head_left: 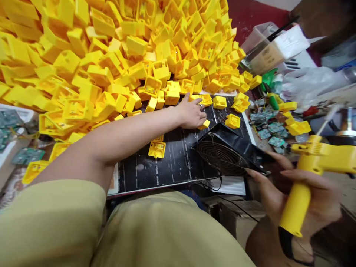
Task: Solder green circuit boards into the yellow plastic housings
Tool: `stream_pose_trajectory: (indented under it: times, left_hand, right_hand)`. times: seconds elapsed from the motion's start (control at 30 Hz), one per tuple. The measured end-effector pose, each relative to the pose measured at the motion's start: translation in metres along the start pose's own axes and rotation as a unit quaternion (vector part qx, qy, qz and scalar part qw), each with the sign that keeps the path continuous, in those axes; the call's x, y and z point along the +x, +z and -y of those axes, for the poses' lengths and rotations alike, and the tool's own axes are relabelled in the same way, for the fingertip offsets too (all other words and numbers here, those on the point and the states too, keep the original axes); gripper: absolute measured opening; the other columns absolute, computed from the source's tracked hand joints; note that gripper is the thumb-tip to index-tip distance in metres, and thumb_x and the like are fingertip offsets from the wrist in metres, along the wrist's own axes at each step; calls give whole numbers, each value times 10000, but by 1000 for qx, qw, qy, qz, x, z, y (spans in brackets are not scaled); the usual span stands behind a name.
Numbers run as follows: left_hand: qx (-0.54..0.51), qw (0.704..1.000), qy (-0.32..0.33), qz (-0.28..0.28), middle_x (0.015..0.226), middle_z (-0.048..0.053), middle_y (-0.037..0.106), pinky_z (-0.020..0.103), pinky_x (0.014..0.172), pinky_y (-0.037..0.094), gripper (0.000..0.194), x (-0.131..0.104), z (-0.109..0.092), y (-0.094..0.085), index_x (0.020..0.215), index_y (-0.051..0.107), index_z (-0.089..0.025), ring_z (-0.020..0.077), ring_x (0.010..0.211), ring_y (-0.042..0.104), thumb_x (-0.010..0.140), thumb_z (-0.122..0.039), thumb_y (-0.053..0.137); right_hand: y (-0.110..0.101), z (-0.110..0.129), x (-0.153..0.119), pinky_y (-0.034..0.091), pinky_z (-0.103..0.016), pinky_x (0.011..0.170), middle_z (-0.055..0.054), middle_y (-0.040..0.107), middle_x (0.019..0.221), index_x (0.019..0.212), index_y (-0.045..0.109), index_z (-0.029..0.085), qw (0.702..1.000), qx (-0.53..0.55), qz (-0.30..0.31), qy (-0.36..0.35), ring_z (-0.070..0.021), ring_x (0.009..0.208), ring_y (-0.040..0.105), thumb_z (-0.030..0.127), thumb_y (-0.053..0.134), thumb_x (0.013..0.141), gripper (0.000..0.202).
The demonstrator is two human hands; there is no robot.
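My left hand reaches across the bench, palm down with its fingers apart. The fingertips touch small yellow plastic housings at the pile's front edge, and another housing lies against the hand's near side. At the right, my right hand is closed round the handle of a yellow pistol-grip tool. The thumb and a finger of that same hand pinch the corner of a black box fan with a wire-ring guard, tilted over the bench's right edge. Part of the tool's body runs out of frame.
A big heap of yellow housings covers the back of the black bench top. One open housing lies nearer me. Green circuit boards sit at the right, more boards at the left. A clear bin stands at the back right.
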State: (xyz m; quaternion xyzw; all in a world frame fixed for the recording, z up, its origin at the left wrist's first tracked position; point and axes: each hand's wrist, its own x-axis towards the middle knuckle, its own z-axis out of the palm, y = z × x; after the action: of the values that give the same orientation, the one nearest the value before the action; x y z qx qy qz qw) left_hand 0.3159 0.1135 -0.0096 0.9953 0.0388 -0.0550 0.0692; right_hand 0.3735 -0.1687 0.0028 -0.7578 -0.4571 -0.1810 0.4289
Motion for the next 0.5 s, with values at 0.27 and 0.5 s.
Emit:
stream_pose_trajectory:
  times: [0.27, 0.5]
  left_hand:
    - [184, 978, 17, 99, 1177, 38, 722, 470, 1132, 335, 221, -90, 48, 3, 849, 709, -200, 277, 1474, 312, 780, -63, 550]
    - [169, 984, -60, -7, 1298, 9, 672, 457, 1117, 355, 211, -136, 46, -4, 874, 724, -208, 268, 1402, 447, 821, -148, 529]
  right_hand:
    - [20, -22, 24, 553, -347, 832, 3, 624, 983, 1013, 588, 255, 993, 102, -9, -59, -213, 950, 699, 234, 865, 712, 409]
    - [100, -32, 49, 582, -370, 761, -87, 669, 1054, 954, 441, 236, 976, 198, -16, -89, -258, 994, 693, 343, 832, 767, 446]
